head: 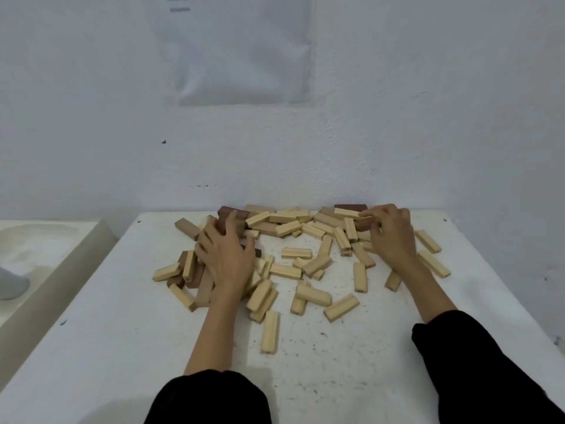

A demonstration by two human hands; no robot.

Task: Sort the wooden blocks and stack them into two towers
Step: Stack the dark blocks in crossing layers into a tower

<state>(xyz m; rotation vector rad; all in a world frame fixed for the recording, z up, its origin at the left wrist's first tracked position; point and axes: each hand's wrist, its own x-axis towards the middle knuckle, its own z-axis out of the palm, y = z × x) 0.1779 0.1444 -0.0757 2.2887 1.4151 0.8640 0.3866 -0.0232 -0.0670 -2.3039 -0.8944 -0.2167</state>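
Left hand (226, 255) is splayed out, fingers apart, pressing on the left heap of wooden blocks (286, 270). They're scattered loose all over the white table (336, 362), light and dark mixed, no towers yet. Right hand (393, 237) has its fingers curled, pinching a brown block (362, 224) by the wall.
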